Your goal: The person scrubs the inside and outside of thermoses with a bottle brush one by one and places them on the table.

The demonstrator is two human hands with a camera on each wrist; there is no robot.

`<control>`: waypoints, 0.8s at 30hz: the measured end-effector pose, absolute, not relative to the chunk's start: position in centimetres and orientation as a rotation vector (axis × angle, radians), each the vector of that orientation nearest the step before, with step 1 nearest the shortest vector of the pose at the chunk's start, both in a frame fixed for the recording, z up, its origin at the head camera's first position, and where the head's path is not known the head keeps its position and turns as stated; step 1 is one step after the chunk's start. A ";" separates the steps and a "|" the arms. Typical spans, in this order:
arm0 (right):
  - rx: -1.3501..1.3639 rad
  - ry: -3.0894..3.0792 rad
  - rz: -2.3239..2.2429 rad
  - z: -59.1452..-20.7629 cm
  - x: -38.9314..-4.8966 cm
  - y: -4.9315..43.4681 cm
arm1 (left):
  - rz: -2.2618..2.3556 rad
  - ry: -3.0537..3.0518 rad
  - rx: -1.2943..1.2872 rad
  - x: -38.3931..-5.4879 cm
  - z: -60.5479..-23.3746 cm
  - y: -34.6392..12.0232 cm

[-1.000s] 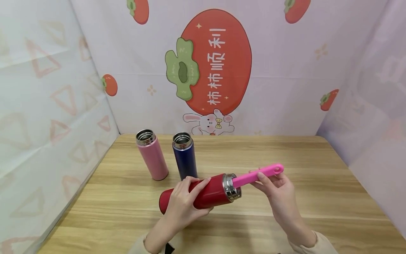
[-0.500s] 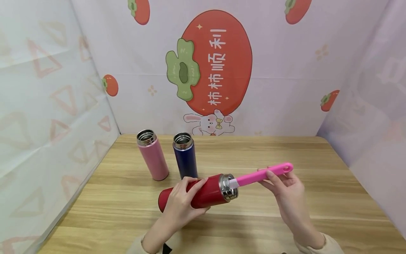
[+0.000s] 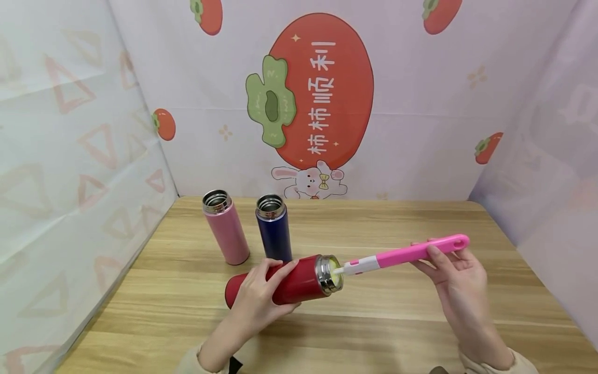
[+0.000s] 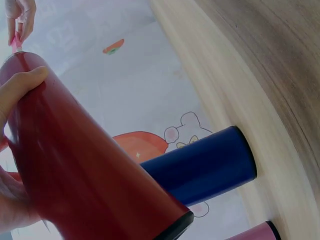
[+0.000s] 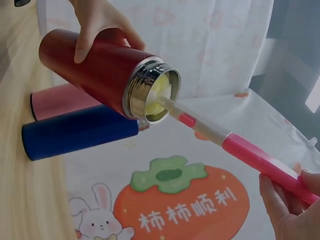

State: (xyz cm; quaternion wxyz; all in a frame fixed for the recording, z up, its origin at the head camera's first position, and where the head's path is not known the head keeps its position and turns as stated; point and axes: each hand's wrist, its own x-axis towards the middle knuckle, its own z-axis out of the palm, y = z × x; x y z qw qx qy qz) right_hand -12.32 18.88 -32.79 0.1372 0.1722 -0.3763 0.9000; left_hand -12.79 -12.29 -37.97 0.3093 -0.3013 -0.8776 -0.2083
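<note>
My left hand (image 3: pixel 261 296) grips a red bottle (image 3: pixel 299 280) round its body, tilted with its steel mouth facing right. My right hand (image 3: pixel 460 285) pinches the pink handle of a bottle brush (image 3: pixel 406 254) near its holed end. The brush's white neck shows outside the bottle, and its yellow sponge head (image 5: pixel 159 95) sits just inside the mouth in the right wrist view. In the left wrist view the red bottle's body fills much of the frame, with the left thumb on it.
Behind the left hand a dark blue bottle (image 3: pixel 274 234) stands upright without a lid. To its left stands a pink bottle (image 3: pixel 227 231), likewise lidless. All are on a wooden table (image 3: pixel 374 332), with a printed cloth backdrop (image 3: pixel 411 130) behind.
My right hand has moved right, drawing the brush outward, so its white neck and the yellow sponge now show. The red bottle has shifted slightly left in the left hand.
</note>
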 end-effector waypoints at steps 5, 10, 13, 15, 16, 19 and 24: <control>0.509 -1.032 2.604 -32.6 -12.4 19.7 | -0.540 -2.336 -0.788 -12.7 -37.9 -12.6; 0.517 -1.017 2.610 -32.3 -12.5 20.4 | -0.525 -2.330 -0.783 -12.8 -38.0 -12.8; 0.496 -1.030 2.618 -32.4 -12.6 20.6 | -0.521 -2.328 -0.785 -12.9 -38.0 -12.7; 0.471 -1.035 2.614 -32.4 -12.6 20.6 | -0.522 -2.324 -0.781 -12.9 -38.0 -12.5; 0.459 -1.039 2.609 -32.4 -12.6 20.6 | -0.525 -2.319 -0.781 -12.9 -38.0 -12.4; 0.440 -1.051 2.583 -32.4 -12.6 20.5 | -0.533 -2.314 -0.780 -12.8 -38.0 -12.3; 0.427 -1.076 2.552 -32.2 -12.6 20.2 | -0.537 -2.304 -0.774 -12.8 -38.0 -12.0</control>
